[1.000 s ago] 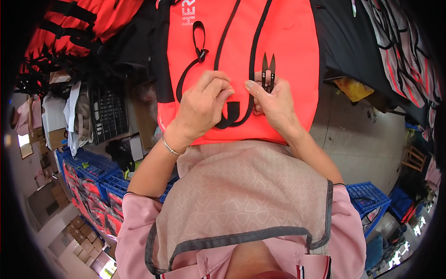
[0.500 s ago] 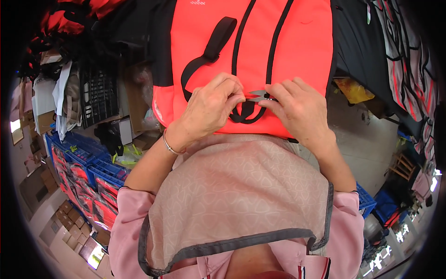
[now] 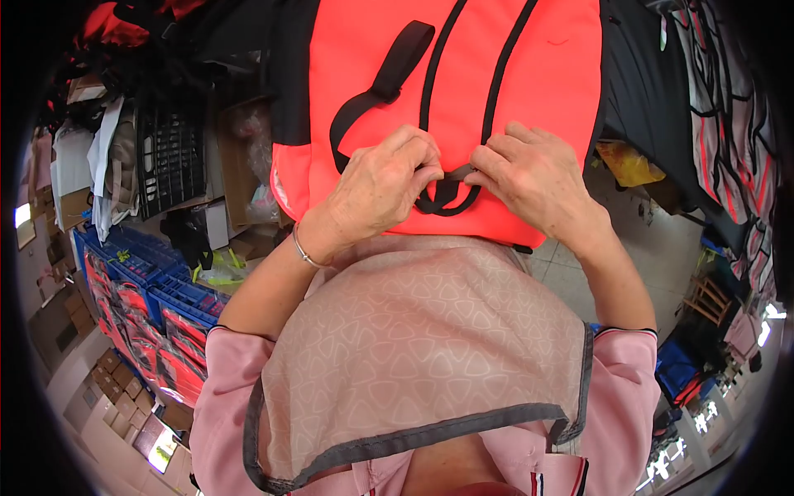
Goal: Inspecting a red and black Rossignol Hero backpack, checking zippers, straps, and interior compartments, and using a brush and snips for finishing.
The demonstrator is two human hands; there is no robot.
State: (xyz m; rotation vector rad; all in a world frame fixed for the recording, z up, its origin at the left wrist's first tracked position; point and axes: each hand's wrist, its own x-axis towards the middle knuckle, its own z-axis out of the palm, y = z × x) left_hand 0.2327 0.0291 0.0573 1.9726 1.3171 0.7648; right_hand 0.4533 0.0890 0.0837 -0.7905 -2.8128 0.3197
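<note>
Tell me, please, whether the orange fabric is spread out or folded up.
Spread out where visible: the orange fabric shows a broad, smooth face, with black cords running along it. Its far end is out of frame.

Over on the left, blue crates are sitting with plastic-wrapped red packs, in or beside them, can't tell. A black crate is standing near some white stuff, and brown cartons are piling up lower down. On the right, black cloth is hanging beside black-edged grey pieces, with yellow plastic peeking out by its edge.
</note>
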